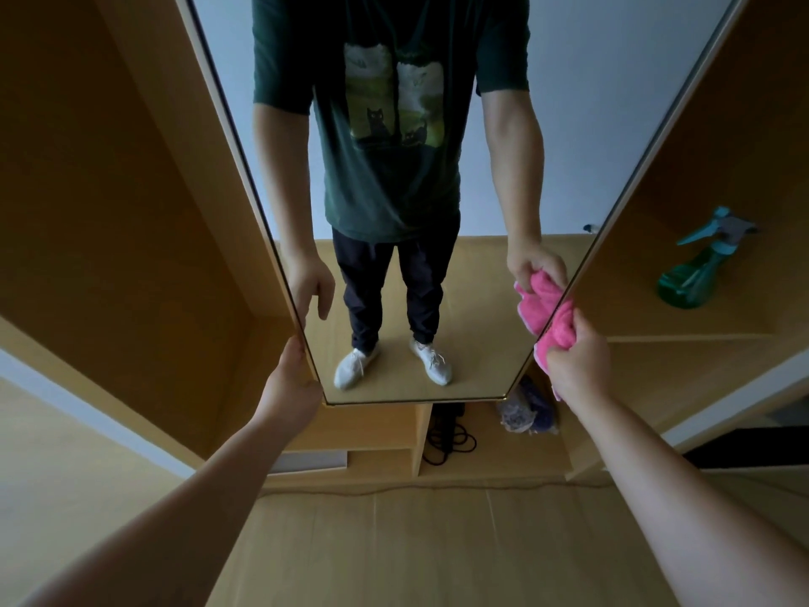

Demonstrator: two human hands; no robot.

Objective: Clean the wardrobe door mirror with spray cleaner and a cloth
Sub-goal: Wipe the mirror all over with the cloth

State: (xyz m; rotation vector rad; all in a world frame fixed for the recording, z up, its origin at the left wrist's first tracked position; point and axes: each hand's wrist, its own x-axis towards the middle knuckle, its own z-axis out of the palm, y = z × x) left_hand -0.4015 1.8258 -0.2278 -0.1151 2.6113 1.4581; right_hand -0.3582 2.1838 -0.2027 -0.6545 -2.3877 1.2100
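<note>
At the right edge of the wardrobe door mirror (494, 177), the right hand (578, 357) clutches a bunched pink cloth (558, 328); the left hand (291, 378) grips the opposite edge. Wiping seems in hand, with the teal spray bottle (696, 269) lying on a shelf (656, 332); the next move is probably a pressed sweep inward.

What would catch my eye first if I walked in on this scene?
The tall mirror fills the middle of the view, showing the person reflected from shoulders to shoes. The right hand grips a bright pink cloth against the mirror's lower right edge, while the left hand holds its lower left edge. A teal spray bottle sits on a wardrobe shelf to the right.
</note>
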